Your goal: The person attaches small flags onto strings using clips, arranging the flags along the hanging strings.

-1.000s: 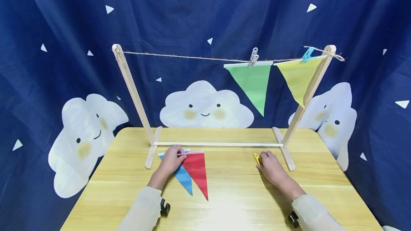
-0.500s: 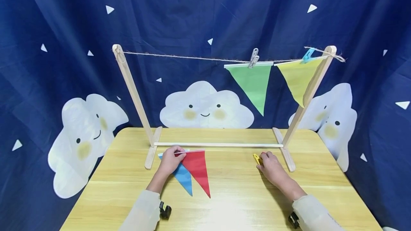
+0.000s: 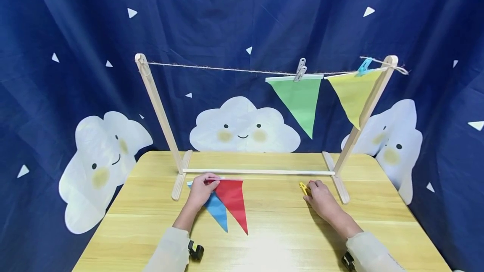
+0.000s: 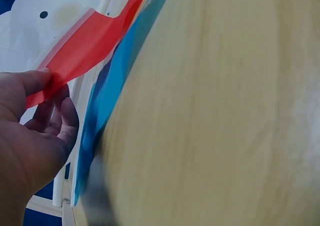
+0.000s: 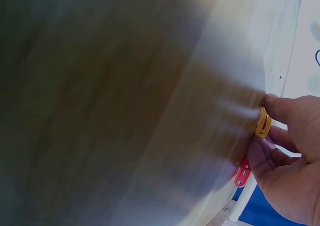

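Observation:
A red pennant with a white top strip is pinched at its upper left corner between the thumb and fingers of my left hand. In the left wrist view the red cloth bends up off the table. A blue pennant lies partly beneath it. Over on the right, my right hand pinches a yellow clothespin at the table. The right wrist view shows a red clothespin just beside those fingers. A green pennant and a yellow pennant hang from the string.
A wooden frame with a left post and right post stands at the back of the table. Twine spans its top. A grey clothespin and a blue clothespin grip the hung pennants. A low crossbar joins the feet.
The red pennant has shifted slightly, its tip swinging a little to the right, in my left hand. My right hand has stayed at the yellow clothespin.

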A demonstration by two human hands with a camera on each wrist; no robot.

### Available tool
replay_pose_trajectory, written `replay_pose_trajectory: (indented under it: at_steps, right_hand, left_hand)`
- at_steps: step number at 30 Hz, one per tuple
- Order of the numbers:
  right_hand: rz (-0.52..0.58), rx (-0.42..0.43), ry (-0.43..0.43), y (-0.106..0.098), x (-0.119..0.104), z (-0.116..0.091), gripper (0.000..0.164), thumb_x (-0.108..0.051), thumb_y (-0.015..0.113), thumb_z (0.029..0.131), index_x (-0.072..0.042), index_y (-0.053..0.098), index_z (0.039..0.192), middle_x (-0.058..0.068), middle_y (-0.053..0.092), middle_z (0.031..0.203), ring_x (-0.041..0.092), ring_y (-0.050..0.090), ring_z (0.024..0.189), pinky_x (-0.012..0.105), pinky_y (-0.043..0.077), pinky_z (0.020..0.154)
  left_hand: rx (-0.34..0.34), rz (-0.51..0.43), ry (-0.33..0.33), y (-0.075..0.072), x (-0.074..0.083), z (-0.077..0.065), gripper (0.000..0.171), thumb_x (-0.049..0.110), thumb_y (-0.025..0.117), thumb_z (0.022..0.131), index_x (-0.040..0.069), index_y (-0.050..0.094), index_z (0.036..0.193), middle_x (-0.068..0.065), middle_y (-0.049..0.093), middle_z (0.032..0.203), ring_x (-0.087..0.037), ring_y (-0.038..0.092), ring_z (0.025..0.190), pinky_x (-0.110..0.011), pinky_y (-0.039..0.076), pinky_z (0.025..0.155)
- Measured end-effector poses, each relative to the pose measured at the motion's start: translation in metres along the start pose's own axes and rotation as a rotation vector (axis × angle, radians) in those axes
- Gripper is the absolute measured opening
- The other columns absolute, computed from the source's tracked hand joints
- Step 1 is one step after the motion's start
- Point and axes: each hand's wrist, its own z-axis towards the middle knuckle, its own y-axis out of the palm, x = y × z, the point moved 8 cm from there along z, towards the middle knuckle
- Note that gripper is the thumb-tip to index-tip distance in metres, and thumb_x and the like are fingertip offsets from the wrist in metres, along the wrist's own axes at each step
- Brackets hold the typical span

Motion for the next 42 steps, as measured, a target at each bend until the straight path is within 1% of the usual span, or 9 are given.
replay_pose_trajectory:
  at_steps: [7,11,15,20,25,28,32,37,42]
  right_hand:
    - [0.008,-0.012,0.001,0.000,0.001,0.001,0.027,-0.006,0.084,0.084,0.003,0.063,0.099,0.013,0.058,0.090,0.024,0.056,0.077,0.040,0.052,0.068]
    - [0.033,-0.043,0.015,0.002,0.002,0.002,0.025,-0.005,0.084,0.083,0.001,0.063,0.096,0.010,0.056,0.087,0.019,0.051,0.074,0.034,0.048,0.064]
    - [0.053,-0.079,0.041,0.003,0.002,0.002,0.025,-0.006,0.083,0.084,0.000,0.062,0.097,0.009,0.057,0.087,0.017,0.051,0.074,0.032,0.046,0.063]
    - [0.089,-0.094,0.067,0.002,0.001,0.003,0.026,-0.006,0.083,0.084,0.001,0.063,0.099,0.008,0.060,0.088,0.017,0.053,0.075,0.031,0.048,0.064]
    - [0.124,-0.050,0.056,-0.003,-0.003,0.006,0.026,-0.006,0.083,0.084,0.001,0.065,0.101,0.008,0.064,0.090,0.017,0.057,0.078,0.032,0.051,0.066]
    - [0.126,-0.011,0.036,-0.007,-0.006,0.009,0.024,-0.005,0.082,0.085,0.000,0.067,0.102,0.007,0.064,0.091,0.016,0.057,0.080,0.033,0.051,0.068]
    - [0.126,0.035,0.001,-0.014,-0.012,0.012,0.023,-0.003,0.081,0.084,0.000,0.068,0.103,0.003,0.062,0.087,0.014,0.054,0.077,0.032,0.049,0.066]
    - [0.145,0.080,-0.015,-0.022,-0.019,0.016,0.024,-0.001,0.080,0.083,0.001,0.067,0.104,0.003,0.062,0.086,0.014,0.055,0.076,0.034,0.051,0.068]
    - [0.168,0.100,-0.015,-0.028,-0.023,0.020,0.023,-0.002,0.077,0.085,0.000,0.068,0.106,0.005,0.063,0.090,0.016,0.059,0.081,0.037,0.054,0.073]
  left_hand:
    - [0.029,-0.089,0.016,-0.002,0.007,0.000,0.012,-0.003,0.075,0.090,-0.002,0.076,0.102,-0.013,0.073,0.087,-0.012,0.061,0.065,-0.020,0.053,0.059]
    - [0.030,-0.108,0.005,-0.001,0.011,0.000,0.012,-0.004,0.075,0.090,-0.006,0.072,0.101,-0.014,0.071,0.086,-0.018,0.065,0.068,-0.019,0.055,0.060]
    - [0.036,-0.108,-0.014,-0.002,0.013,-0.001,0.013,-0.002,0.076,0.090,-0.004,0.072,0.102,-0.011,0.071,0.085,-0.025,0.067,0.072,-0.020,0.056,0.062]
    - [0.041,-0.144,-0.027,-0.002,0.016,-0.003,0.015,-0.001,0.077,0.090,-0.005,0.074,0.104,-0.014,0.073,0.091,-0.026,0.069,0.076,-0.021,0.058,0.065]
    - [0.039,-0.134,-0.009,-0.004,0.023,-0.002,0.015,-0.003,0.073,0.092,-0.009,0.073,0.106,-0.021,0.072,0.099,-0.020,0.067,0.077,-0.025,0.060,0.069]
    - [0.042,-0.131,0.010,-0.004,0.028,-0.002,0.015,-0.004,0.072,0.092,-0.010,0.073,0.106,-0.022,0.072,0.101,-0.016,0.064,0.079,-0.023,0.059,0.069]
    - [0.061,-0.144,0.037,-0.005,0.033,-0.003,0.014,-0.001,0.074,0.092,-0.006,0.074,0.105,-0.015,0.073,0.100,-0.010,0.062,0.081,-0.015,0.054,0.069]
    - [0.068,-0.153,0.065,-0.005,0.038,-0.005,0.012,0.000,0.074,0.092,-0.003,0.075,0.104,-0.012,0.073,0.097,-0.011,0.061,0.081,-0.015,0.053,0.070]
    - [0.071,-0.156,0.046,-0.006,0.042,-0.007,0.011,0.001,0.074,0.093,0.000,0.076,0.104,-0.011,0.072,0.094,-0.013,0.060,0.078,-0.017,0.052,0.066]
